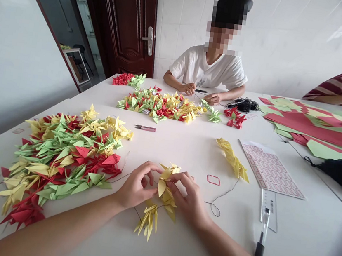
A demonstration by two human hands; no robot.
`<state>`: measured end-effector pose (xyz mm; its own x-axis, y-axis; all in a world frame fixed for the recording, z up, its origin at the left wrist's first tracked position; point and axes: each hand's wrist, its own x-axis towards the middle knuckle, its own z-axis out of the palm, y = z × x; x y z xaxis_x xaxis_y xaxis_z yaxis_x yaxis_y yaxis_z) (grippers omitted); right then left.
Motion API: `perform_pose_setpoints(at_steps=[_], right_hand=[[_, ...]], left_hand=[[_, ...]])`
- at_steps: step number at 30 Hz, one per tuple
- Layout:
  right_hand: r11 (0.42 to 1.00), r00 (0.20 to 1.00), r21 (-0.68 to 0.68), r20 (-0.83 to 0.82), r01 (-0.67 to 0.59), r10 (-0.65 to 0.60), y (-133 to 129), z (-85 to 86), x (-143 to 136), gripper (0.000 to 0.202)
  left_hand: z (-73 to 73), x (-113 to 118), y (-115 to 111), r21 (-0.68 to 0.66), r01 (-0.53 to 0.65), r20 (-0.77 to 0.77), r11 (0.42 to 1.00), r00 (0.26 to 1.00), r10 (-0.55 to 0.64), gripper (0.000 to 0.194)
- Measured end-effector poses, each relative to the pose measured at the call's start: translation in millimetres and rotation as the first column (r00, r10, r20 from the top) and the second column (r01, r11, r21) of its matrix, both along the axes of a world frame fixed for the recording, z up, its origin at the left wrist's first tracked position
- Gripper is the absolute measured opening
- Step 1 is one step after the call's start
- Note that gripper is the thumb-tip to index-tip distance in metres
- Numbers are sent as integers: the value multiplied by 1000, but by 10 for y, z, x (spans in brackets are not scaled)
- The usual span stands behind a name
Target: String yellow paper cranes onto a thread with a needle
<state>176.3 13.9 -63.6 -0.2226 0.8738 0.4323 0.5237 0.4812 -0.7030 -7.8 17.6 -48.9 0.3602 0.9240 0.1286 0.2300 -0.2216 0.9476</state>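
My left hand (138,185) and my right hand (190,197) both pinch a yellow folded paper crane (163,182) in front of me. Its far side and the exact fingertip contacts are partly hidden. More yellow cranes (148,219) hang below on a dark thread (137,213), between my wrists. To the left of my left hand spreads a big heap of red, green and yellow paper cranes (70,155), with thread ends trailing out. Right of my right hand lies a row of yellow cranes (232,158) with a loose thread (219,206) curling from it.
Small thread snips (145,128) lie mid-table. Across from me a person (209,70) handles thread behind a second crane heap (164,104). At right are a label sheet (272,167), ruler (273,209), pen (262,236), black thread bundle (340,173) and coloured paper strips (320,129).
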Motion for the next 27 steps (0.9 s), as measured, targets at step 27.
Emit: perform_pose_setpoints(at_steps=[27], right_hand=[[992, 980, -119, 200, 37, -12, -24, 64, -82, 8]], left_hand=[[-10, -15, 6, 78, 32, 70, 996, 997, -37, 9]])
